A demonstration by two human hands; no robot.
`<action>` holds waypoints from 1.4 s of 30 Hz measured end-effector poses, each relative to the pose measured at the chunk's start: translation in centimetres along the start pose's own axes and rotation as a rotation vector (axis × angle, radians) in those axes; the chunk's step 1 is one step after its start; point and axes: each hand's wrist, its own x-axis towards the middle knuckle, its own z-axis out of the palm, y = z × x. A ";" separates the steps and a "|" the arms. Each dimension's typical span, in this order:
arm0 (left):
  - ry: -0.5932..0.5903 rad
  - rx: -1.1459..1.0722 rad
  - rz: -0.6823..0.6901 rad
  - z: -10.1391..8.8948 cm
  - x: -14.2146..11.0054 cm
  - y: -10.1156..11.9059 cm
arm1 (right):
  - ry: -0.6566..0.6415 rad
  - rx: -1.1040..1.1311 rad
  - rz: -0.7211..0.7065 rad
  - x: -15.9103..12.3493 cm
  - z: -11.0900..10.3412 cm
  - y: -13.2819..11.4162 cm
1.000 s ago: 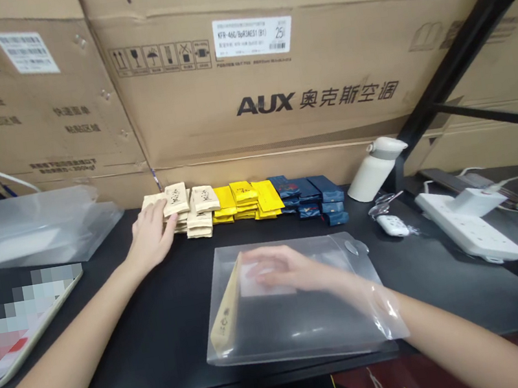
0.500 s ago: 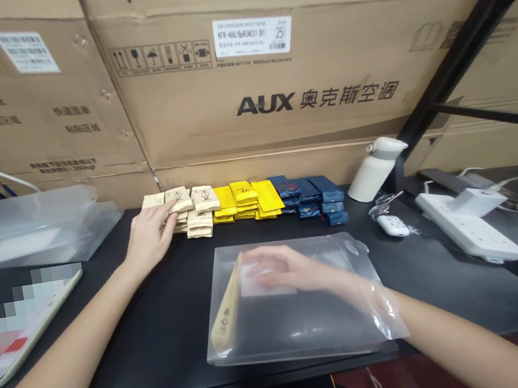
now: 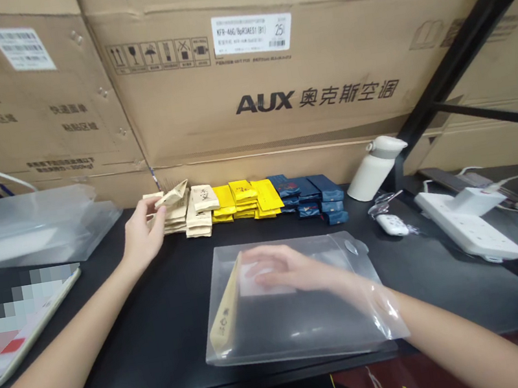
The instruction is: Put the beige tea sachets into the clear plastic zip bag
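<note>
Beige sachet [image 3: 171, 196] now pinched and tilted up off its stack [image 3: 174, 211] by left hand [image 3: 142, 236], a moment ago merely resting there flat. Right hand [image 3: 285, 270] inside clear pouch [image 3: 299, 325] on black worktop [image 3: 162, 327], fingers spread, unmoved; another beige sachet [image 3: 226, 311] already inside.

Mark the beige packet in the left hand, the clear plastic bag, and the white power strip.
beige packet [image 3: 173, 196], head view, middle of the lifted packet pinched by the left hand [image 3: 142, 233].
clear plastic bag [image 3: 304, 328], head view, bare lower panel, below the right hand [image 3: 283, 269] inside it.
white power strip [image 3: 471, 229], head view, top face.
</note>
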 end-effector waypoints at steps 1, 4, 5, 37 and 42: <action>0.000 -0.008 -0.008 0.1 0.0 0.0 | 0.003 -0.006 0.001 0.0 0.0 -0.1; -0.009 -0.021 -0.020 0.2 -0.1 0.0 | 0.012 -0.023 0.009 0.0 0.1 -0.4; -0.011 -0.026 -0.024 0.2 -0.2 0.1 | 0.016 -0.030 0.007 0.0 0.2 -0.5; -0.166 -0.337 -0.041 1.7 -0.8 0.5 | -0.023 -0.075 -0.042 0.0 -0.2 -0.4; -0.171 -0.434 -0.113 1.8 -0.5 0.3 | -0.018 -0.082 -0.038 0.0 -0.1 -0.3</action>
